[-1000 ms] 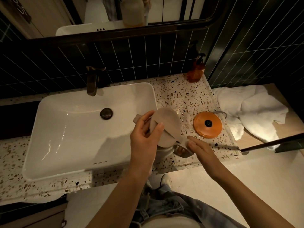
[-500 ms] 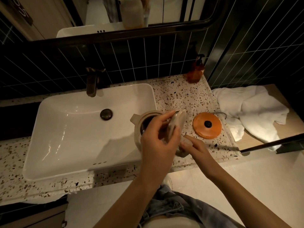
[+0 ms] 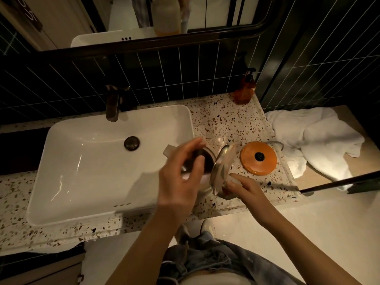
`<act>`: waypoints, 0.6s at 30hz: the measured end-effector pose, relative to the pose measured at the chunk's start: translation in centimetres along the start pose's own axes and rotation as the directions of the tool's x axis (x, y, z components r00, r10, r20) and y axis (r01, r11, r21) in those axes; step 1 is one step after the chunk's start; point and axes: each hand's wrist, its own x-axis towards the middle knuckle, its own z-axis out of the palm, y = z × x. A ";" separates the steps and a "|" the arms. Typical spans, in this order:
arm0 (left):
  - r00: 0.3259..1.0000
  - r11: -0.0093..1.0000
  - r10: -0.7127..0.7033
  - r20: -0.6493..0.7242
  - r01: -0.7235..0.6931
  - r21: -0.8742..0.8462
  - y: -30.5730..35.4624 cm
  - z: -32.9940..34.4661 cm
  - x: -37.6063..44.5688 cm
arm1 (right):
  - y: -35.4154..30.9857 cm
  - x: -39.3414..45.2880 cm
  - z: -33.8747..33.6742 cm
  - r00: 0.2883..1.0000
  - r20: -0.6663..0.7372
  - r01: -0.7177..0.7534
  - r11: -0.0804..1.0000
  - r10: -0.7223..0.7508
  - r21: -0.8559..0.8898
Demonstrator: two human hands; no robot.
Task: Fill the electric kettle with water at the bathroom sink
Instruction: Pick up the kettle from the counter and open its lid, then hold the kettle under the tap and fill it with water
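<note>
Having released the lid (image 3: 223, 167), left hand (image 3: 181, 177) hovers open.

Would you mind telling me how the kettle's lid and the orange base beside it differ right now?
The kettle lid stands swung up on edge; the orange base lies flat on the counter. The lid is pale with a metallic underside; the base is bright orange with a dark centre. The right hand is at the lid's hinge; nothing touches the base. Both are round discs.
</note>
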 end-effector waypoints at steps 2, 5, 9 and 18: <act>0.996 0.992 -0.028 -0.090 0.039 0.122 -1.4 -0.9 0.6 | 0.3 0.0 -0.2 1.000 0.006 0.005 1.000 -0.005 0.010; 0.974 0.971 -0.111 -0.197 0.149 0.186 -3.5 -1.5 1.5 | 0.8 0.3 -0.8 0.999 0.032 0.024 0.998 -0.026 0.057; 0.935 0.954 -0.255 -0.246 0.284 0.090 -4.9 -2.0 1.8 | 1.2 0.8 -1.0 0.997 0.080 0.003 0.997 -0.010 0.083; 0.856 0.828 -0.508 -0.096 0.454 -0.329 -6.0 -2.3 2.4 | 0.2 2.5 -1.1 0.998 0.062 -0.017 0.994 0.011 0.109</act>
